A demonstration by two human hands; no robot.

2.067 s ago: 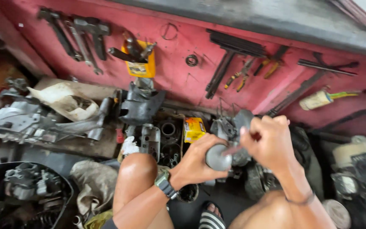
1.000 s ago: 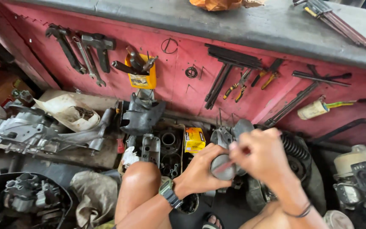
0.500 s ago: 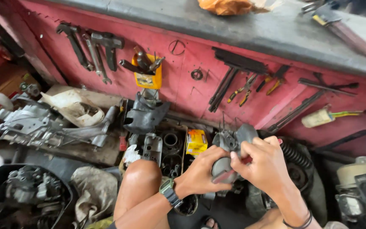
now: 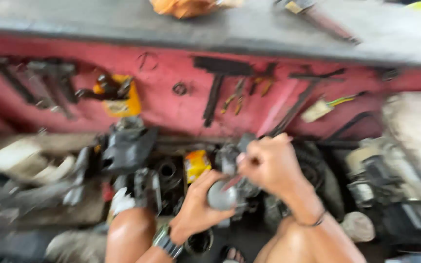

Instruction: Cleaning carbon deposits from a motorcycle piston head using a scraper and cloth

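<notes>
Low in the frame's centre, two hands grip one grey metal engine part [image 4: 230,187]: left hand [image 4: 198,209] cupped beneath it, right hand [image 4: 269,165] curled closed on top (blurred). One yellow box [image 4: 197,164] sits just left.

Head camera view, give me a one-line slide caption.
Left hand cups a grey metal engine part while right hand works on it, before a red tool wall.

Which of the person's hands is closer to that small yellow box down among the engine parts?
Left. The left hand cups the grey metal part just below and right of the yellow box. The right hand works on the part's far side, farther right.
</notes>
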